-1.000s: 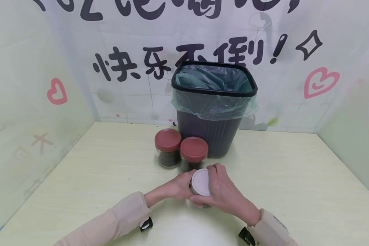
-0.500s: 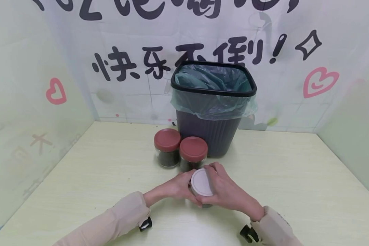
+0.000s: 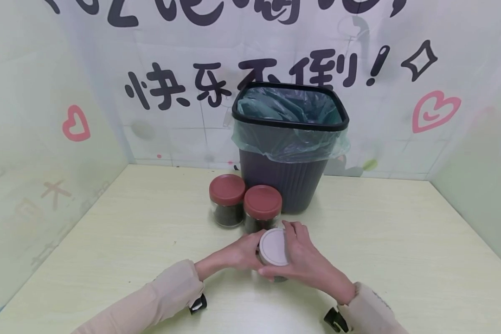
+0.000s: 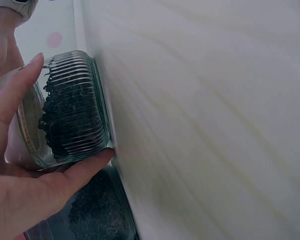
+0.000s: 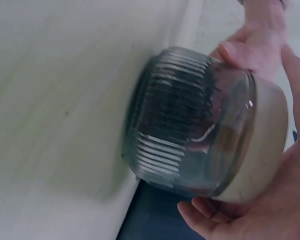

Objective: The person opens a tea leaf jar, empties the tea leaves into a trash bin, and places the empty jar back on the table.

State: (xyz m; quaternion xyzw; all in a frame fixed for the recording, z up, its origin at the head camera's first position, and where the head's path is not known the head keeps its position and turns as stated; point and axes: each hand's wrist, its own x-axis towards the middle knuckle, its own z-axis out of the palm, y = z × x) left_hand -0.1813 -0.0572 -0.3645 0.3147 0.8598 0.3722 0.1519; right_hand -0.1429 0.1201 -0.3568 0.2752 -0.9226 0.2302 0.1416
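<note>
A ribbed glass jar (image 5: 177,117) with dark, leaf-like contents stands on the table. Its lid (image 3: 272,247) is pale and round. My left hand (image 3: 243,253) grips the jar's glass side, with the thumb and fingers on opposite sides in the left wrist view. From the right, my right hand (image 3: 308,262) holds the lid's edge, thumb at the front and fingers at the back. Just behind the gripped jar is a similar jar with a red lid (image 3: 262,202). A second red-lidded jar (image 3: 228,199) stands to its left.
A dark trash bin (image 3: 284,181) lined with a green plastic bag (image 3: 292,146) stands behind the jars, near the back wall. The light wooden table (image 3: 121,241) stretches out to both sides, up to printed side panels (image 3: 41,139).
My right hand turned slightly on the lid half a second ago and has now turned back, its wrist shifting right and then left. My left hand and the jar stay in place.
</note>
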